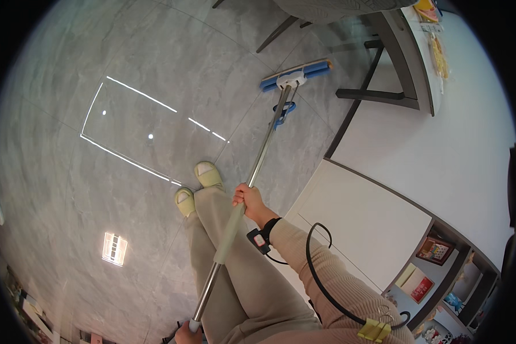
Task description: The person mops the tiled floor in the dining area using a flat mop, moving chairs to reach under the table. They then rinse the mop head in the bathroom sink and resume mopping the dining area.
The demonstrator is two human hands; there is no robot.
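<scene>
- A mop (235,221) runs slantwise from the bottom edge, left of the middle, to the top of the frame, right of the middle.
- Its blue mop head (318,70) is at the upper end, on the shiny grey floor (155,51), near the dark legs of a table (378,98).
- The right hand (247,199), in the middle of the frame, has its fingers wrapped around the stick.
- The left hand (188,335), at the bottom edge, grips the near end of the stick. Part of it is cut off.
- The right arm has a ribbed tan sleeve (321,269) and a black wrist strap (268,229).
- A black cord (311,269) loops over the sleeve, and a yellow clip (374,329) is at the lower right.
- Two pale green slippers (212,178) stand on the floor, left of the stick.
- White lines of light shine on the floor at the left.
- A shelf (436,278) with small things on it is at the lower right.
</scene>
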